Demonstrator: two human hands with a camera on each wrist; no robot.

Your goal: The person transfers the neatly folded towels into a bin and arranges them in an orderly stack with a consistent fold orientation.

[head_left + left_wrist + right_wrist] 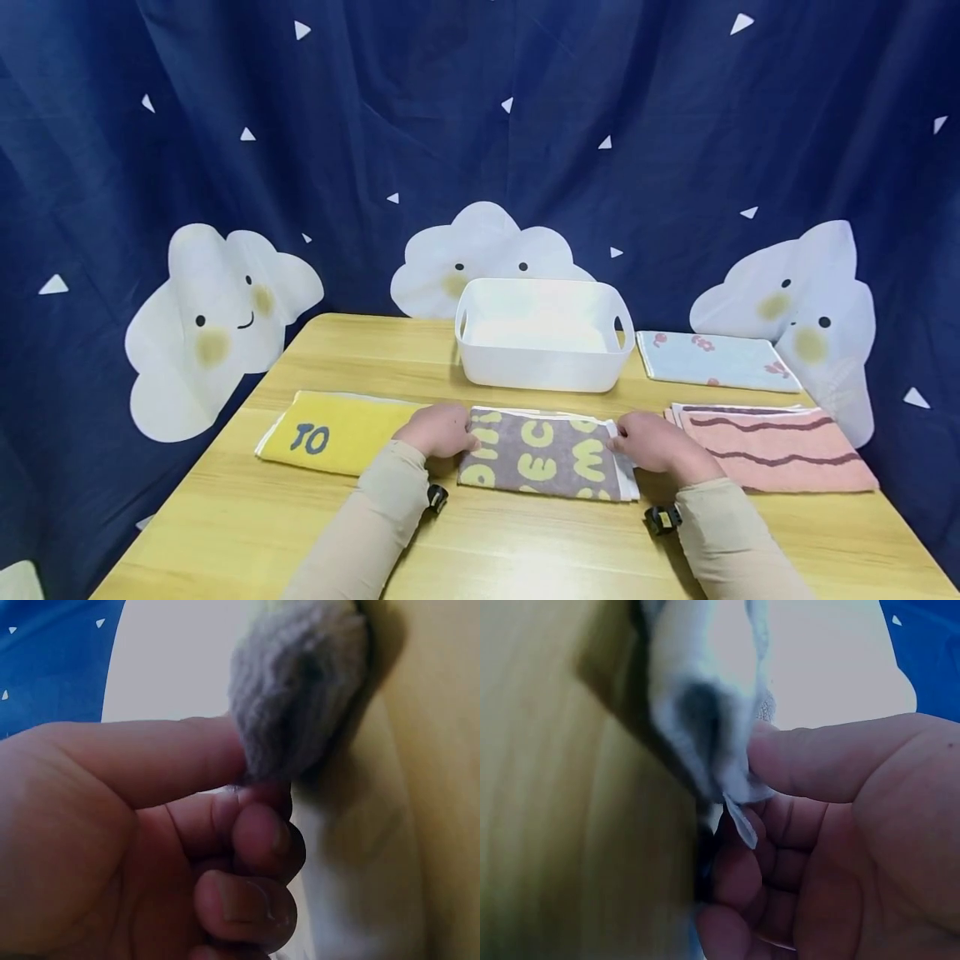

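A folded grey towel with yellow letters (536, 454) is stretched flat between the two hands in the middle of the table. My left hand (441, 430) pinches its left end, thumb on top and curled fingers beneath; in the left wrist view the grey folded end (296, 690) shows close up over the thumb tip. At the other end, my right hand (654, 446) pinches the white-hemmed side. The right wrist view shows the pale folded layers (705, 712) and a small white tag (740, 823) by the fingers.
A white plastic basket (536, 369) with side handles stands behind the towel. To the left lies a folded yellow towel (352, 429) marked "TO". On the right are a pink towel with wavy stripes (780, 475) and, farther back, a light blue flowered towel (712, 360).
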